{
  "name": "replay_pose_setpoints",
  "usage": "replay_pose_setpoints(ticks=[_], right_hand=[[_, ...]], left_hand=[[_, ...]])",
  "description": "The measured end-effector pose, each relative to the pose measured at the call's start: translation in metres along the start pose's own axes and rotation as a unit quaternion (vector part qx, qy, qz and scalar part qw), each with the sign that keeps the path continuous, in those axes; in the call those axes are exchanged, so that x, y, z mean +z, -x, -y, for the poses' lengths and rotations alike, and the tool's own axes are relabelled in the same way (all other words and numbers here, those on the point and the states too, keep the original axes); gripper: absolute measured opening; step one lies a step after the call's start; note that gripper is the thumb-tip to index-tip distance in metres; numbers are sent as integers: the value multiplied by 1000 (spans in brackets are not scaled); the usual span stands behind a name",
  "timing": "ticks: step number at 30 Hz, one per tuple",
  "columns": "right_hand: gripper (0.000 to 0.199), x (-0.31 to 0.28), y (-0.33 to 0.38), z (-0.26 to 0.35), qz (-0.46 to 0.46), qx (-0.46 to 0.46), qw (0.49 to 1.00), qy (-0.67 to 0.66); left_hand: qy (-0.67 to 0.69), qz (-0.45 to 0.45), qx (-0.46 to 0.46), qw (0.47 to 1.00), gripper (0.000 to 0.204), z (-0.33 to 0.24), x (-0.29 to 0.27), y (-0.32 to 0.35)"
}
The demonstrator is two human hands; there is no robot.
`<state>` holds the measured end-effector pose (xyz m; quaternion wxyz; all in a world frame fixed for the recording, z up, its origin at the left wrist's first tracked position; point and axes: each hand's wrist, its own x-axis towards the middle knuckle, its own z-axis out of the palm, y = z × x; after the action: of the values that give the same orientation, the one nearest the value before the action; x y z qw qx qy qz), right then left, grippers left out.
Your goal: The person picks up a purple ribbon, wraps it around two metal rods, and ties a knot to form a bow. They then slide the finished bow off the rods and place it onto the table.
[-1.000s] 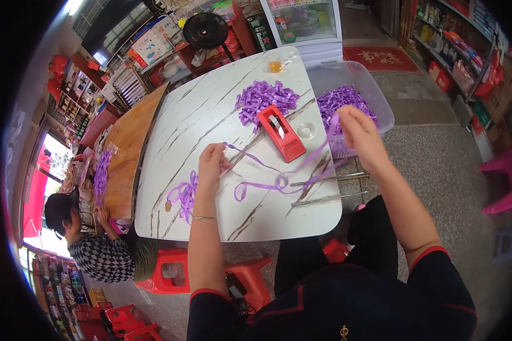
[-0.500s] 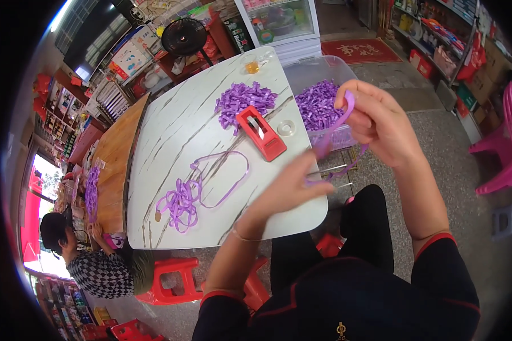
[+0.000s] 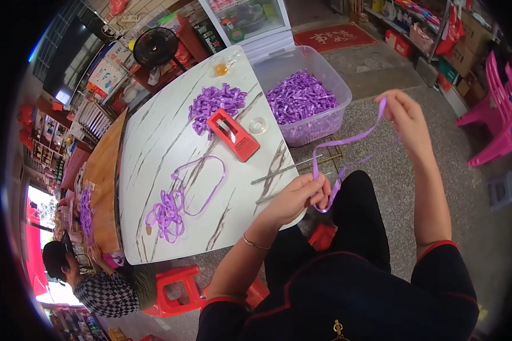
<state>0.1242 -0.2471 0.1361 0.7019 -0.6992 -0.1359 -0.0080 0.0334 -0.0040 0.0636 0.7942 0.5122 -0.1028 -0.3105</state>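
Currently my left hand (image 3: 302,196) pinches a purple ribbon (image 3: 352,138) between thumb and fingers; my right hand (image 3: 408,120), farther forward and right, pinches it too. Slack hangs between both grips. Just beyond my left grip: metal rods (image 3: 279,171). Farther off, red tape dispenser (image 3: 246,146), clear tub (image 3: 318,133). Leftward, a ribbon tangle (image 3: 169,215) on white table (image 3: 145,162).

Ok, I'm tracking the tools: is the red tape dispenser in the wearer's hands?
No, the red tape dispenser sits on the white marble-patterned table, while the left hand and right hand hold a purple ribbon.
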Motion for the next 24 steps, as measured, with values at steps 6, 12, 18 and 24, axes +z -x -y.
replay_pose_setpoints(ticks=[6,12,18,24], right_hand=[[24,18,49,-53,-32,-137,970,200],[50,44,87,-93,175,64,948,-256],[55,20,86,-74,275,111,935,-195],[15,-22,62,-31,252,6,965,71]], left_hand=[[230,-78,18,970,31,-11,31,-24],[262,-57,14,963,30,-8,37,-35],[246,-52,13,968,30,-30,46,-27],[186,-74,72,977,29,-43,23,-19]])
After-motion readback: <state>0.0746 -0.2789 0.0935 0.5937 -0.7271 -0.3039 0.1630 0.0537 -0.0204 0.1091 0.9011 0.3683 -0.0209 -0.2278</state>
